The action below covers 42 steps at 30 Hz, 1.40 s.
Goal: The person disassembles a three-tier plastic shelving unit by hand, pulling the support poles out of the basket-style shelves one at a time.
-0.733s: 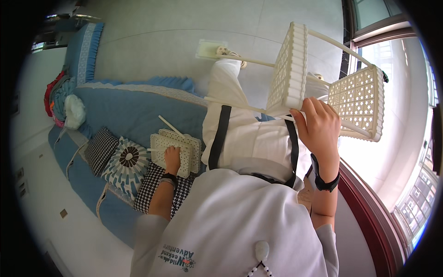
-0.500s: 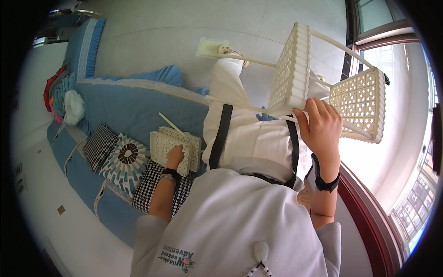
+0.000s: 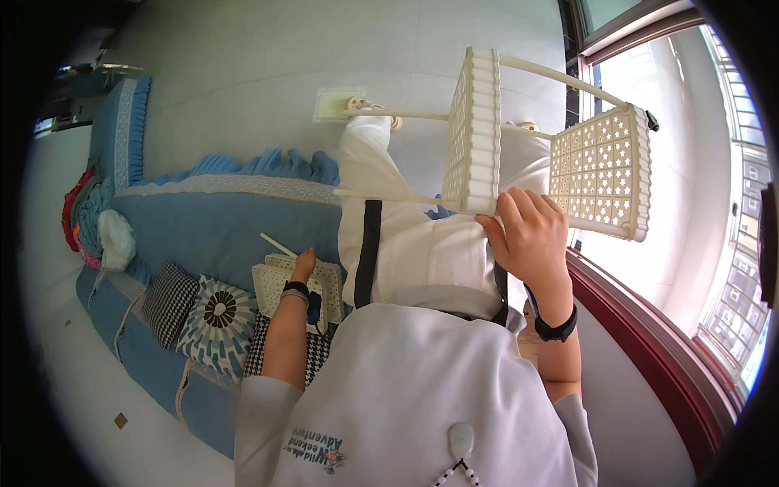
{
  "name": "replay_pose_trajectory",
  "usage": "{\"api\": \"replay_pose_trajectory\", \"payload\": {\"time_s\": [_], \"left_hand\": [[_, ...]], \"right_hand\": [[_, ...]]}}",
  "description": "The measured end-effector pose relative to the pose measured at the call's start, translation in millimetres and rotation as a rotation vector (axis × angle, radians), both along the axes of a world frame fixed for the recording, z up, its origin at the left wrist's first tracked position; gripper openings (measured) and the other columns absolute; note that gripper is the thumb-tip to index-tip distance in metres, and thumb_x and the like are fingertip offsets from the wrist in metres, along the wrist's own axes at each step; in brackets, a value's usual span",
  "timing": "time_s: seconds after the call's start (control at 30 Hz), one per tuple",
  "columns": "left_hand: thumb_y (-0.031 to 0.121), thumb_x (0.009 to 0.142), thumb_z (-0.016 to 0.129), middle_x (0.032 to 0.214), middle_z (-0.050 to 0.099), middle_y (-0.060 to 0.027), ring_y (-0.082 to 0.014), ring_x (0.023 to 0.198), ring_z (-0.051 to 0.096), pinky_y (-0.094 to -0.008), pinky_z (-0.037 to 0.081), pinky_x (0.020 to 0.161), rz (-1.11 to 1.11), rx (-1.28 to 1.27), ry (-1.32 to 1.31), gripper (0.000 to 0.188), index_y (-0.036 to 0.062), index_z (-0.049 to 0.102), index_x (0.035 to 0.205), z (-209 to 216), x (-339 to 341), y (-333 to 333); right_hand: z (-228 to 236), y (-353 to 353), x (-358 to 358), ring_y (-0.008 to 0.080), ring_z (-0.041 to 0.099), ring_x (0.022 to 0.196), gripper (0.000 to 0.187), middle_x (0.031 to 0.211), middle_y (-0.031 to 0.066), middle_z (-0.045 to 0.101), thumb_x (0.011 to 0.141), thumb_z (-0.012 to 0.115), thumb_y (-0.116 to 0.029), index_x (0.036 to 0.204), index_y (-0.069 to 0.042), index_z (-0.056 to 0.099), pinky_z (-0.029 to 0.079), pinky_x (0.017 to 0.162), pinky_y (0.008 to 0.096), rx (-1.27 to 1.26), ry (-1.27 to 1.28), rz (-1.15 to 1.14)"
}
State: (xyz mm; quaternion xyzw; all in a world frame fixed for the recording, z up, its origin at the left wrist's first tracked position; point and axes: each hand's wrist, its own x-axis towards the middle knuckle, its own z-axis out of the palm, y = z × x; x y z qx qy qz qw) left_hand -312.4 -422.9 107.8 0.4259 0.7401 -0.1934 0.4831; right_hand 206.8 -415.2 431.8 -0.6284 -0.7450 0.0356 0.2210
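A cream plastic rack stands before me, with two star-perforated shelf baskets joined by poles. My right hand [image 3: 531,235] is closed on the lower edge of the nearer shelf basket [image 3: 473,138], its thumb on the near side. The other shelf basket [image 3: 600,174] is further right. On the blue sofa at my left lie loose cream perforated trays [image 3: 272,284], partly overlapping. A cream pole [image 3: 278,246] sticks out beyond them. My left hand [image 3: 305,264] is at the trays' far edge, beside the pole's end; its fingers look curled, but what they grip is hidden.
The blue sofa [image 3: 235,215] carries a patterned cushion [image 3: 217,312], houndstooth cushions [image 3: 170,304] and a heap of cloth [image 3: 93,215]. At the right is a window with a dark red sill [image 3: 641,333]. Pale floor tiles [image 3: 268,65] stretch ahead.
My left hand has moved from the middle of the trays to their far edge, near the pole. My right hand keeps its hold on the shelf basket. The whole view has shifted slightly.
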Motion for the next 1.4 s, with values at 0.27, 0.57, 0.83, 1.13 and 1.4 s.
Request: {"api": "replay_pose_trajectory", "payload": {"time_s": [0.27,0.57,0.83,1.13,1.4], "left_hand": [[0.042,0.100,0.037,0.125,0.051,-0.0204,-0.0391,0.113,0.052,-0.0504,0.047,0.092,0.505,-0.015,-0.067,0.054,-0.0023,0.046,0.130,-5,-11,-25],[0.028,0.100,0.042,0.104,0.053,-0.0179,-0.0311,0.078,0.054,-0.0461,0.045,0.066,0.430,0.405,0.287,0.037,-0.0029,0.057,0.115,-17,-29,-69],[0.019,0.090,0.056,0.128,0.048,-0.0240,-0.0391,0.090,0.053,-0.0496,0.039,0.076,-0.611,0.173,0.955,0.028,-0.0018,0.059,0.108,0,-36,-160],[0.012,0.094,0.047,0.113,0.048,-0.0206,-0.0363,0.090,0.054,-0.0445,0.045,0.076,0.162,0.596,0.416,0.032,0.0002,0.052,0.123,57,46,-110],[0.009,0.088,0.056,0.103,0.056,-0.0150,-0.0340,0.100,0.051,-0.0419,0.040,0.088,-0.475,1.183,-0.443,0.024,0.0022,0.057,0.112,146,205,47]], "right_hand": [[3,0,-3,0.0187,0.047,0.055,0.031,0.063,0.0019,0.043,0.079,0.070,-0.027,0.071,-0.008,0.047,0.038,0.050,0.0317,0.016,-0.028,-0.019],[4,1,-7,0.0193,0.047,0.056,0.031,0.064,0.0022,0.043,0.081,0.068,-0.029,0.071,-0.008,0.047,0.037,0.050,0.0323,-0.003,-0.028,-0.004],[8,2,-10,0.0193,0.047,0.056,0.029,0.064,0.0024,0.043,0.081,0.068,-0.027,0.072,-0.008,0.047,0.036,0.050,0.0324,0.009,-0.051,-0.020],[6,1,-9,0.0191,0.047,0.055,0.028,0.064,0.0021,0.043,0.081,0.067,-0.027,0.073,-0.008,0.048,0.036,0.050,0.0325,0.041,-0.050,-0.015],[-6,23,-3,0.0198,0.050,0.062,0.023,0.066,0.0018,0.047,0.082,0.068,-0.026,0.076,-0.008,0.054,0.038,0.062,0.0340,0.181,-0.034,-0.106]]}}
